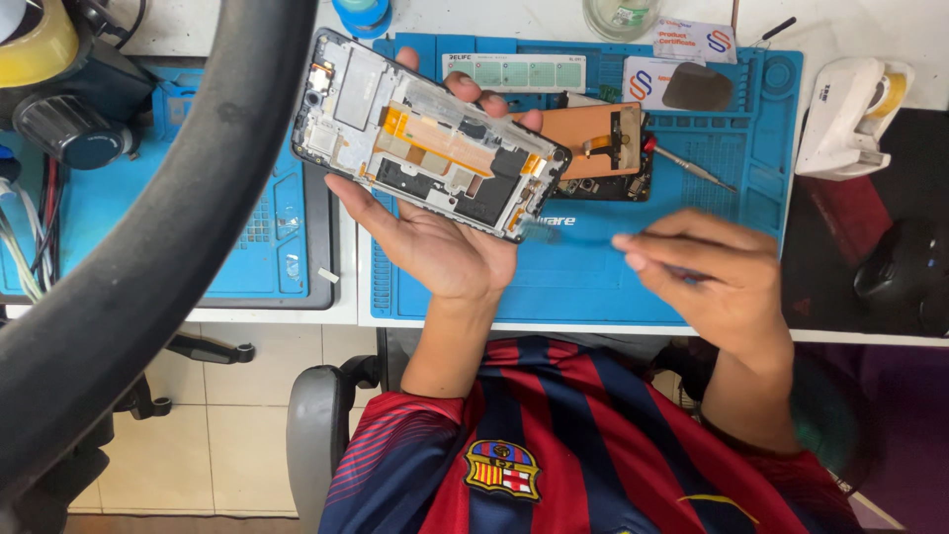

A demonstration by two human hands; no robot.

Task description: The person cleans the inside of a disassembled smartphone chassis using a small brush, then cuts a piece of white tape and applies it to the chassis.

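Note:
My left hand [435, 242] holds an opened smartphone [425, 138] from below, its back cover off and the inner boards and orange flex parts showing. The phone is tilted above the blue repair mat [583, 282]. My right hand [707, 272] hovers to the right of the phone, fingers pinched around a thin tool whose blurred tip points toward the phone's lower corner. The tool is mostly hidden by the fingers.
A copper-coloured phone part [593, 133] and a screwdriver [692, 166] lie on the mat behind the phone. A white tape dispenser [845, 114] stands at right, a dark mouse [895, 267] below it. A thick black curved bar [168, 218] crosses the left side. A second blue mat [109, 213] lies at left.

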